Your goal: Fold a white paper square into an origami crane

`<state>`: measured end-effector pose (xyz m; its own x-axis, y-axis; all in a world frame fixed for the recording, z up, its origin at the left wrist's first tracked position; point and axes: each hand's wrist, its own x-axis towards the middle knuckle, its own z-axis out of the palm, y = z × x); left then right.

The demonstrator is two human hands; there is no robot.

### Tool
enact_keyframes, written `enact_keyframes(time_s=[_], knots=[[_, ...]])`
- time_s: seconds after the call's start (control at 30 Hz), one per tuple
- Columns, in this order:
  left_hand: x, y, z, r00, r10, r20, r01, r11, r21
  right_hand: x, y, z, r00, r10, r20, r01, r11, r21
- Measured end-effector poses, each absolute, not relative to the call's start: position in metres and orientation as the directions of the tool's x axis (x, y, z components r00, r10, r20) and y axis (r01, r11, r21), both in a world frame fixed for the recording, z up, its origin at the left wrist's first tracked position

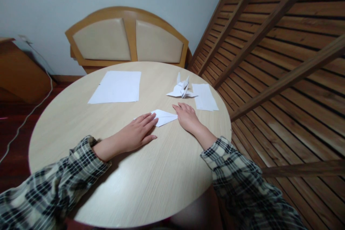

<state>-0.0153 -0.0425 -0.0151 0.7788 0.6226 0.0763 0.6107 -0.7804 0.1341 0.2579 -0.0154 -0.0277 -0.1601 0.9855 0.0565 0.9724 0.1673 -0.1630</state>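
Note:
A white folded paper [164, 118], diamond-shaped with a crease along its middle, lies flat on the round table [151, 172]. My left hand [134, 132] rests palm down over its left end, fingers extended and thumb apart. At the paper's pointed right tip, my right hand [188, 116] lies on the table with its fingers stretched out, touching the tip. Just beyond the right hand stands a white folded paper crane shape [182, 88]; whether it is one piece or more I cannot tell.
White sheets [117, 86] lie at the table's back left, and smaller paper rectangles [205, 97] near its right edge. A padded wooden headboard [132, 39] is behind the table. Slatted wood [283, 79] rises at right. A cable [35, 107] runs down at left.

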Motion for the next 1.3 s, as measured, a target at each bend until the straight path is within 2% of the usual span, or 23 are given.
enact_keyframes(time_s=[0.17, 0.4, 0.6, 0.73, 0.83, 1.0, 1.1, 1.2, 1.3], knots=[[-0.020, -0.054, -0.020, 0.727, 0.679, 0.109, 0.677, -0.734, 0.056, 0.258, -0.016, -0.027, -0.162, 0.985, 0.060, 0.973, 0.170, -0.156], [-0.018, -0.054, -0.022, 0.715, 0.692, 0.102, 0.691, -0.721, 0.051, 0.256, -0.017, -0.023, -0.151, 0.985, 0.077, 0.972, 0.162, -0.169], [-0.018, -0.054, -0.023, 0.727, 0.675, 0.120, 0.675, -0.736, 0.055, 0.242, -0.022, -0.012, -0.270, 0.938, 0.216, 0.920, 0.318, -0.231], [-0.013, -0.055, -0.015, 0.730, 0.670, 0.134, 0.674, -0.739, 0.020, 0.228, -0.027, -0.011, -0.319, 0.916, 0.245, 0.895, 0.376, -0.240], [-0.007, -0.052, -0.005, 0.708, 0.683, 0.180, 0.683, -0.727, 0.070, 0.223, -0.027, -0.015, -0.337, 0.908, 0.249, 0.882, 0.397, -0.254], [-0.005, -0.037, -0.006, 0.625, 0.727, 0.283, 0.729, -0.674, 0.122, 0.220, -0.025, -0.020, -0.344, 0.901, 0.265, 0.817, 0.426, -0.389], [-0.007, -0.027, -0.013, 0.560, 0.748, 0.356, 0.725, -0.651, 0.226, 0.219, -0.027, -0.019, -0.365, 0.882, 0.298, 0.768, 0.466, -0.439], [-0.008, -0.021, -0.013, 0.513, 0.783, 0.350, 0.698, -0.619, 0.360, 0.216, -0.030, -0.015, -0.376, 0.860, 0.344, 0.726, 0.504, -0.467], [-0.007, -0.021, -0.007, 0.532, 0.773, 0.346, 0.663, -0.634, 0.398, 0.213, -0.034, -0.012, -0.387, 0.838, 0.383, 0.694, 0.539, -0.477]])
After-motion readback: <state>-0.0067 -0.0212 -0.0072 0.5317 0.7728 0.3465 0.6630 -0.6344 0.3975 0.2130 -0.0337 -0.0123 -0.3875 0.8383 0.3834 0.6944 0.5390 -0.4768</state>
